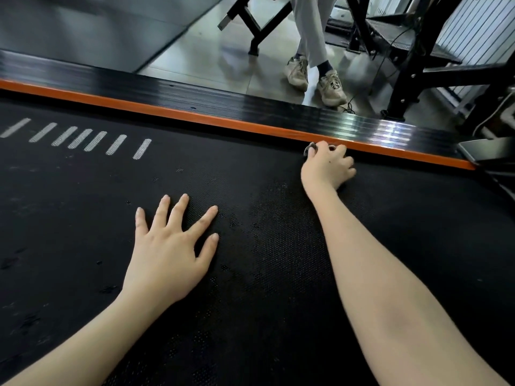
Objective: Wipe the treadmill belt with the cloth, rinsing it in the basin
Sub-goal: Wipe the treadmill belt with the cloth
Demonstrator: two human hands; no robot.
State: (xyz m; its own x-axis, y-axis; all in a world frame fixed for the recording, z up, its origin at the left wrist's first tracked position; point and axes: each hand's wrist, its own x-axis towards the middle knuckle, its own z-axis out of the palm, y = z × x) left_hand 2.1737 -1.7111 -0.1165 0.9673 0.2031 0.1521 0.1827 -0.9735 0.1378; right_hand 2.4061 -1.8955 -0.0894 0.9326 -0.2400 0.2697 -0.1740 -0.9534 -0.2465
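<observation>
Black, dotted rubber is filling most of what I am seeing: the treadmill belt [250, 274] is stretching across in front of me, and both my bare arms are reaching out over it. My left hand [167, 246] is lying flat on the belt, palm down, its fingers [178, 210] straight and spread wide, holding nothing. My right hand [327, 168] is reaching farther, to the far edge of the belt, where I am curling it down over the cloth [310, 148] and gripping it against the belt. Most of the cloth is hiding under my palm; only a small pale, crumpled bit is showing at the left side of the hand. Cloth and hand are sitting right against the orange strip [223, 121] that is running along the belt's far side, though I cannot tell whether they are actually touching it. Beyond the strip a glossy black ribbed side rail [195, 93] is catching a glare of light toward the right. At the far left of the belt a row of slanted white dashes [83, 137] is showing, well apart from both hands. Darker patches are mottling the belt between my two hands. Past the rail, on the shiny grey floor [195, 51], another person's legs in pale trousers [309, 32] and beige trainers [331, 87] are crossing at the ankle, beside the black metal frames [401, 98] of other equipment.
</observation>
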